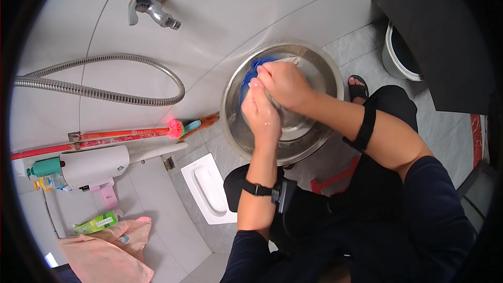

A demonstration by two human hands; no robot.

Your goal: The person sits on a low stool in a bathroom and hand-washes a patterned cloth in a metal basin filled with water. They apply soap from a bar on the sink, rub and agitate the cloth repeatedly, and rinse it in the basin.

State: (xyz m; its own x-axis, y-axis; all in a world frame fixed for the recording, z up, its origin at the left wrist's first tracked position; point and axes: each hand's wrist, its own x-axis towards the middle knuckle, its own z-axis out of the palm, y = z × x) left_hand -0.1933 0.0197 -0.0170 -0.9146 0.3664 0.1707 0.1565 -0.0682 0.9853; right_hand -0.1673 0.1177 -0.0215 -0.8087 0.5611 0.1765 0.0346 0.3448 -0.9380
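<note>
Before me stands a round metal basin (341, 82) with some liquid in it. My left hand (262, 114) and my right hand (285, 82) are close together over its middle, both closed on wet cloth. A bit of pale cloth shows between the hands, and blue cloth (246, 82) lies behind them against the basin's far left side. Another pale piece (292, 60) shows beyond my right hand. My fingers hide most of what they grip, so I cannot tell what kind of cloth it is.
A chrome tap (157, 10) and a metal shower hose (173, 100) are at the wall. Left of the basin are a broom (208, 121), a pink brush (175, 129) and a white squat toilet (196, 169). A bucket (387, 53) stands right. A pink cloth (106, 247) hangs lower left.
</note>
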